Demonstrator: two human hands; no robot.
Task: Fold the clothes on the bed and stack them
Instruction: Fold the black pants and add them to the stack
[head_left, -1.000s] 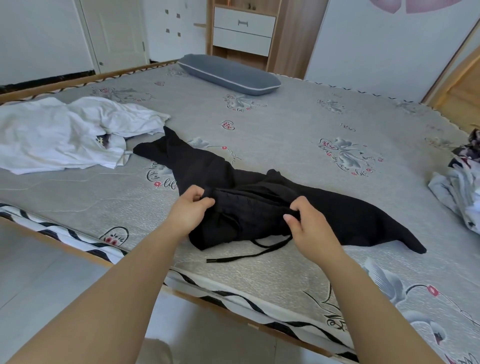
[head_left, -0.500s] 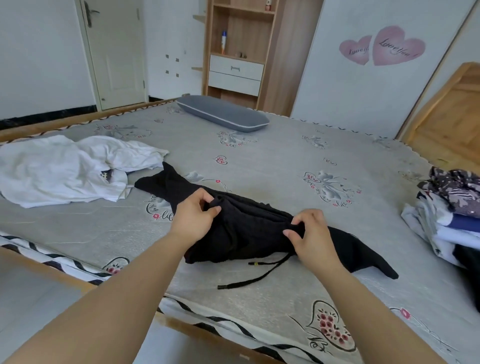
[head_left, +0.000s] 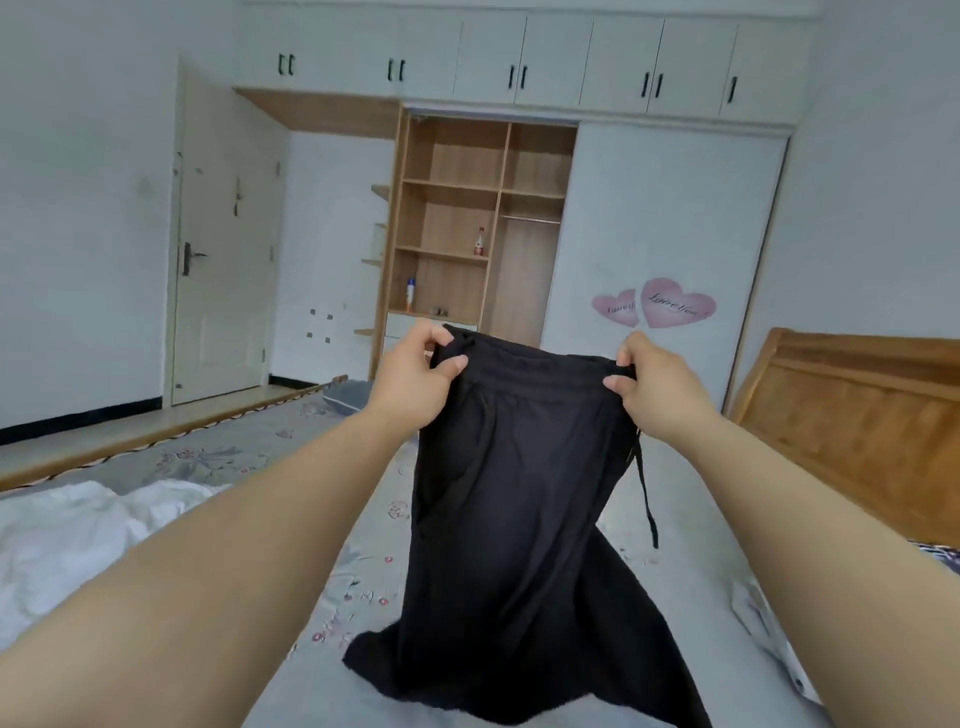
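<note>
Both bare forearms are reaching forward and upward from the lower corners of the view, holding a pair of black soft-fabric trousers up in front of the person. The left hand is pinching the left end of the elasticated waistband between thumb and curled fingers, knuckles turned up and thumb lying across the front of the band. The right hand is gripping the opposite end the same way, its thumb pointing inward along the band. The waistband is stretching nearly level between the two hands, and the trousers are hanging down from it, their lower ends trailing onto the grey flower-printed bed cover. A thin black drawstring is dangling free below the right hand. A crumpled white garment is lying on the bed at the left, well apart from the trousers. A wooden headboard panel is leaning at the right, beside the bed.
</note>
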